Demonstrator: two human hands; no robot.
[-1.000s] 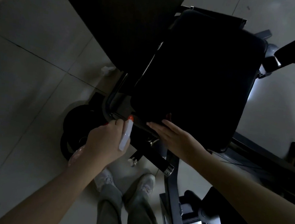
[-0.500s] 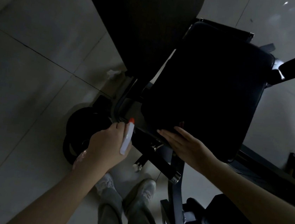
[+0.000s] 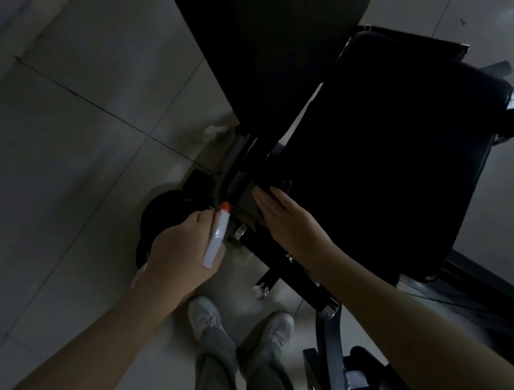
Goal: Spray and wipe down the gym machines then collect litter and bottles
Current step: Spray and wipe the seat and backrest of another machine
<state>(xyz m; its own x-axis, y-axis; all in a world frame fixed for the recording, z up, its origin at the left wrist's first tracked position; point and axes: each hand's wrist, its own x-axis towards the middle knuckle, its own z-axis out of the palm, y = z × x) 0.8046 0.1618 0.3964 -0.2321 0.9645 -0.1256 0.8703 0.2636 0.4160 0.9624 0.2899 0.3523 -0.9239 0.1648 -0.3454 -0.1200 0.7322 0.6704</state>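
Note:
A black padded seat (image 3: 390,165) of a gym machine fills the upper right. My right hand (image 3: 290,227) lies flat, fingers stretched, on the seat's near left corner, pressing what looks like a dark cloth (image 3: 247,198) against it. My left hand (image 3: 178,256) is closed around a small white spray bottle (image 3: 216,238) with an orange tip, held upright just left of that corner, apart from the pad. A crumpled white tissue (image 3: 214,131) lies on the tiled floor beside the machine's frame.
A second dark pad (image 3: 265,51) rises behind the seat. A black weight plate (image 3: 164,213) sits on the floor under my left hand. A black bar with chrome ends (image 3: 297,276) juts out below the seat. My shoes (image 3: 203,314) stand close to the frame.
My right hand has slid left along the seat's front edge to its corner. The bottle in my left hand has stayed close to the same spot.

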